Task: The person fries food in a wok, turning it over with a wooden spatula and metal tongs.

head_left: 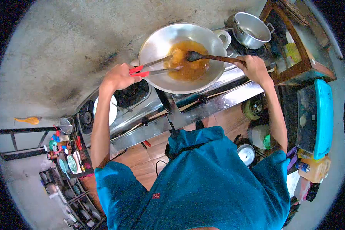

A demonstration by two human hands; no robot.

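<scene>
A big metal wok (157,44) sits on the gas stove (203,107), holding amber oil with pale pieces of food (177,56) in it. My left hand (120,76) grips red-handled metal tongs (157,67), whose tips close on a piece at the oil's left side. My right hand (253,67) holds the handle of a dark wooden ladle (203,57). Its bowl rests in the oil just right of that piece.
A steel pot (251,30) stands on the burner behind the wok. A white plate (112,110) lies on the left burner. On the right are a wooden cabinet (299,65), a blue-lidded box (318,117) and a yellow jug (314,168). A rack of utensils (69,157) is lower left.
</scene>
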